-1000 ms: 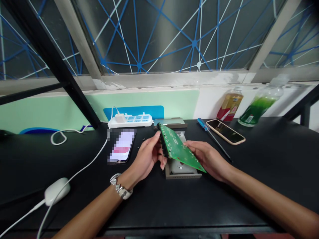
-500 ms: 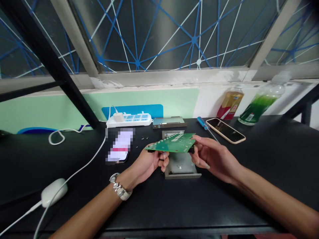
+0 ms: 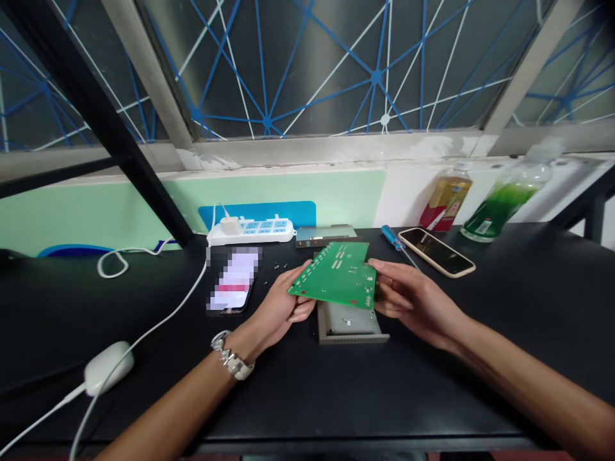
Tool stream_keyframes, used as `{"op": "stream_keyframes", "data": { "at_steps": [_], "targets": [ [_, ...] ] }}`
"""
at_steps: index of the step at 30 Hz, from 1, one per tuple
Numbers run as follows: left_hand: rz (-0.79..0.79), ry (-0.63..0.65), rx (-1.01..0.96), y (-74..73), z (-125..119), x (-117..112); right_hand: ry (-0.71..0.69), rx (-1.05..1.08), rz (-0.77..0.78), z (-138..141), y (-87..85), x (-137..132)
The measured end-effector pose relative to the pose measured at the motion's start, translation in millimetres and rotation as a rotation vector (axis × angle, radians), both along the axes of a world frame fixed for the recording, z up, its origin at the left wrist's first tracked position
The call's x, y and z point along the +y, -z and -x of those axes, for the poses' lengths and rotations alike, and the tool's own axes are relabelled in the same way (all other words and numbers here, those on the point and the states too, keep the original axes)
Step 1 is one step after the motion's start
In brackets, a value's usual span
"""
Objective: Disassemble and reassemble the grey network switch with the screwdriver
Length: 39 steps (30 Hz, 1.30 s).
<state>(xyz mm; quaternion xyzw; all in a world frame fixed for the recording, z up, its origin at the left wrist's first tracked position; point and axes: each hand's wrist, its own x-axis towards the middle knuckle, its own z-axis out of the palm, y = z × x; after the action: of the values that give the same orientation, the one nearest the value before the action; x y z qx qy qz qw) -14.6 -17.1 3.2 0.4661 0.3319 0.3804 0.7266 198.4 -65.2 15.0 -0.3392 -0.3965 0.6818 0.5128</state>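
Nothing legible in this view. White silkscreen markings on the green circuit board (image 3: 336,272) and labels on the amber bottle (image 3: 444,203) and green-liquid bottle (image 3: 500,208) remain too small to read.

The phone screen (image 3: 234,280) is blurred; tiny bits (image 3: 279,265) are perhaps screws.

Daylight is streaming in.
The window (image 3: 307,70) at twelve o'clock is glowing, edges are bowing, and pixelation is blurring a phone (image 3: 234,280) at nine o'clock.

White power strip (image 3: 250,232), blue-handled screwdriver (image 3: 392,237), tan-cased smartphone (image 3: 436,251), amber bottle (image 3: 446,203), green bottle (image 3: 500,208).
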Motion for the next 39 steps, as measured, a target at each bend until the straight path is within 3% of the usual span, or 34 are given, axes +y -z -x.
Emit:
{"op": "stream_keyframes", "data": {
  "at_steps": [4, 12, 18, 30, 39],
  "targets": [
    [-0.012, -0.007, 0.069, -8.6, 4, 7, -0.018, -0.069, 0.01, -6, 1.9, 8],
    [-0.146, 0.152, 0.143, -23.8, 17, 13, -0.026, -0.159, 0.023, -13, -2.6, 10],
    [-0.173, 0.261, 0.027, -29.5, 18, 14, -0.004, -0.076, -0.039, -14, -7.4, 9],
    [-0.312, 0.033, 0.103, -21.8, 11, 8, 0.113, -0.184, -0.171, -5, -2.2, 3],
    [-0.247, 0.071, 0.028, -16.1, 8, 13, 0.108, -0.152, -0.265, -1, -5.1, -3]
  ]
}}
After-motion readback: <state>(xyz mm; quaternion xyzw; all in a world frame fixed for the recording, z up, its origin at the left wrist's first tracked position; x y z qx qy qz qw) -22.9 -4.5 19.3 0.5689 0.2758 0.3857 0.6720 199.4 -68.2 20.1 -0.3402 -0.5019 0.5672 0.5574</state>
